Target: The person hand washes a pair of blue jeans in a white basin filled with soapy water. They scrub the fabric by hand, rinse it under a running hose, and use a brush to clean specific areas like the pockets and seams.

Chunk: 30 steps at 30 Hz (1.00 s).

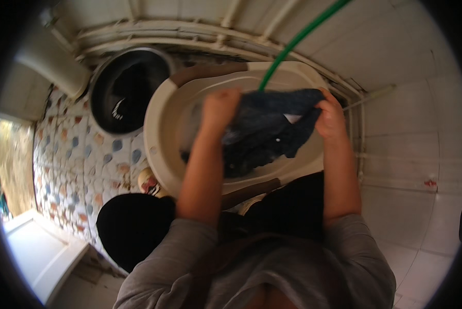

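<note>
A dark blue wet garment (269, 131), denim-like, is stretched over a cream plastic tub (155, 127) with brown grips. My right hand (331, 116) pinches its upper right edge above the tub's right end. My left hand (221, 108) is closed in a blurred fist at the garment's left side; the cloth seems gripped there, though the fingers are not clear. Lower folds of the garment hang into the tub, where water seems to lie. A green hose (292, 42) comes down from above, its lower end hidden behind the garment.
A round dark basin (95, 100) with dark contents stands left of the tub on a pebble-patterned floor (76, 154). Pipes (200, 27) run along the wall behind. A thick pale pipe (57, 65) is at upper left, a white door or panel (41, 247) at lower left, and tiled wall (397, 154) at right.
</note>
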Available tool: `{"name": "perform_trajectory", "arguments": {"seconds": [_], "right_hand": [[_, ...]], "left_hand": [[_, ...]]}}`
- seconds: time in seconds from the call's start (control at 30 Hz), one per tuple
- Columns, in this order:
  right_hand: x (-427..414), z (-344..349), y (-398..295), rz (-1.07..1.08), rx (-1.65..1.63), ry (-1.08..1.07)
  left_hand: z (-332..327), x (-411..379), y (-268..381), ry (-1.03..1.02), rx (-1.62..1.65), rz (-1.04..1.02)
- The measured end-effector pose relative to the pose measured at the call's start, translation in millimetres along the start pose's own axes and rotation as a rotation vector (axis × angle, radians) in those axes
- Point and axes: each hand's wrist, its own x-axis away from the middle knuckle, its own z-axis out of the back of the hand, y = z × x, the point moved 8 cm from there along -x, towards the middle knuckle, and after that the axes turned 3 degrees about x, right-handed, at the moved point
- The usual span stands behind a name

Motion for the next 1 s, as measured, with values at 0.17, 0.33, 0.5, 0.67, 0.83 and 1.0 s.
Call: {"name": "perform_trajectory", "arguments": {"seconds": [0.17, 0.33, 0.5, 0.67, 0.83, 1.0], "right_hand": [[24.0, -6.4, -36.6, 0.135, -0.066, -0.044], [38.8, -34.2, -36.2, 0.085, -0.116, -0.212], [36.6, -38.7, -12.2, 0.049, 0.040, -0.087], [26.9, -50.3, -4.9, -0.068, -0.211, -0.327], [28.6, -57.4, 20.0, -0.179, -0.246, -0.309], [26.1, -54.2, 29.0, -0.258, -0.437, -0.404]], "left_hand": [[33.9, 25.2, 94.9, 0.052, 0.116, -0.162], [24.8, 20.0, 53.3, -0.199, -0.487, -0.234], [-3.1, 15.5, 23.2, -0.353, -0.666, -0.210], [-25.0, -2.3, -25.2, -0.718, 0.318, -0.073], [-50.6, 13.9, -99.1, -0.676, 0.223, 0.212], [-64.4, 31.0, -114.3, -0.903, 0.319, 0.408]]}}
